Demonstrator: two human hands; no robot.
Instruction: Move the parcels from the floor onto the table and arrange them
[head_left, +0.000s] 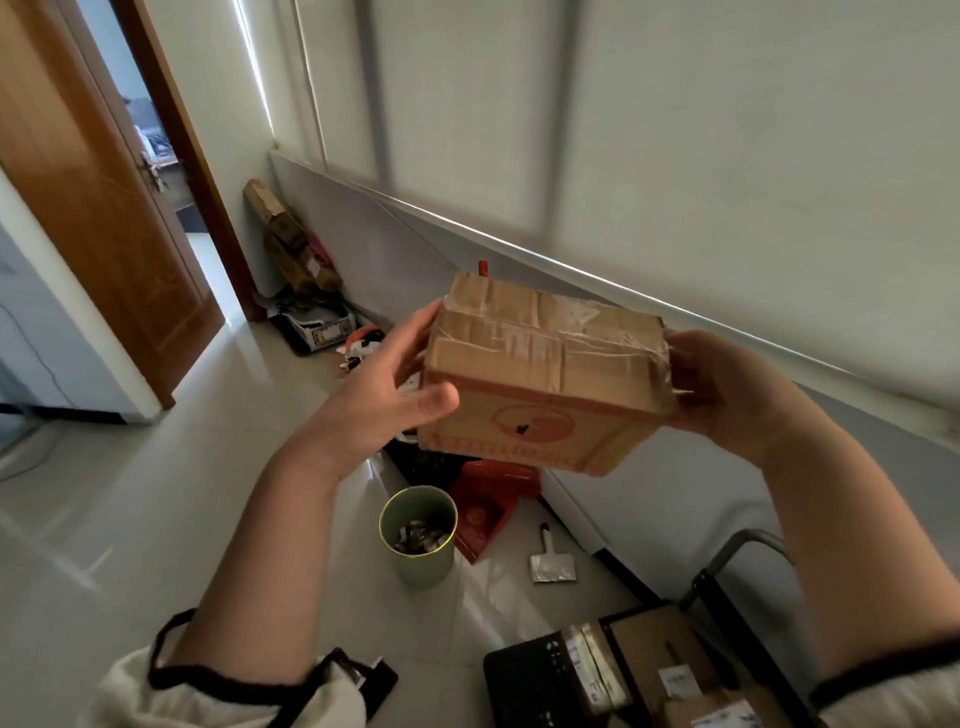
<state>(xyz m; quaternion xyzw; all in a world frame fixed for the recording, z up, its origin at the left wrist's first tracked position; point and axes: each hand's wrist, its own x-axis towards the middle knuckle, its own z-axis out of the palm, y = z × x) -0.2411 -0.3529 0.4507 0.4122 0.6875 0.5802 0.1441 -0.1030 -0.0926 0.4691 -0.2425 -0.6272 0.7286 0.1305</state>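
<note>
I hold a taped brown cardboard parcel (545, 374) with an orange round logo up in the air in front of the wall. My left hand (384, 389) grips its left end, thumb on the front face. My right hand (727, 384) grips its right end. At the bottom right lie more parcels: a black one (524, 680) and brown cardboard ones with white labels (660, 665), on a surface with a dark edge. Whether that surface is the table, I cannot tell.
On the tiled floor below stand a green bin (421, 535) with scraps, a red box (483, 509) and a small scraper (550, 561). More boxes and clutter (296, 254) lean in the far corner by an open wooden door (104, 208). A metal chair frame (737, 556) is at the right.
</note>
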